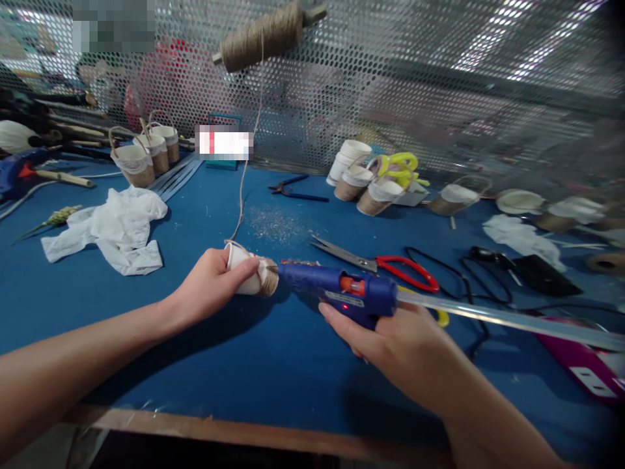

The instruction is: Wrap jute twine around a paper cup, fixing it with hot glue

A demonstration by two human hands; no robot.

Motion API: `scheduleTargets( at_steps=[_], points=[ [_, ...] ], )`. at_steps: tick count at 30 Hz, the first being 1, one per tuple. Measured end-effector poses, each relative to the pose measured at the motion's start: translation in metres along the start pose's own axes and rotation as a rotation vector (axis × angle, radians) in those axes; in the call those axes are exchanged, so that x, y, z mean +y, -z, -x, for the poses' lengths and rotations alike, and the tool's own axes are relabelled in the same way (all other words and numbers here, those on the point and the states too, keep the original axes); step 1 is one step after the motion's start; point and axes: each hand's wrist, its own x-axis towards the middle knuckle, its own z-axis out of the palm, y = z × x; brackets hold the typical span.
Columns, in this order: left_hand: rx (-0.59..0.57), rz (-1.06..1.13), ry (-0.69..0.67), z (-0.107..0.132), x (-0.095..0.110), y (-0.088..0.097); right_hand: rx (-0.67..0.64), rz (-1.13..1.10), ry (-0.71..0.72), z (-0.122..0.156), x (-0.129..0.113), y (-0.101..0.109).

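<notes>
While the left hand point(219, 279) curls round the white cup point(250, 284) over the counter point(219, 371), the glue gun point(322, 281) gripped in the right hand point(407, 339), at the cup's 3 o'clock, could burn the thumb point(243, 270) if its nozzle point(276, 268) slips toward 9 o'clock.

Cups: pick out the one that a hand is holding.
The cup in the left hand, tipped sideways, its brown end by the blue glue gun; no hand touches the other cups.
</notes>
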Motion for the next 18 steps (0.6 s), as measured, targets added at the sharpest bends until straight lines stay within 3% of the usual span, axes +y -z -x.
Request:
scheduleTargets(
  at_steps=[6,12,18],
  points=[
    [0.018,0.023,0.025,-0.001,-0.002,0.000,0.044,0.145,0.158,0.001,-0.007,0.006],
    [0.047,0.079,0.020,-0.001,-0.001,-0.001,0.049,0.125,-0.005,0.009,-0.007,0.001],
    [0.067,0.081,0.032,-0.001,-0.001,-0.001,0.047,0.103,-0.025,0.012,-0.006,0.000]
  ],
)
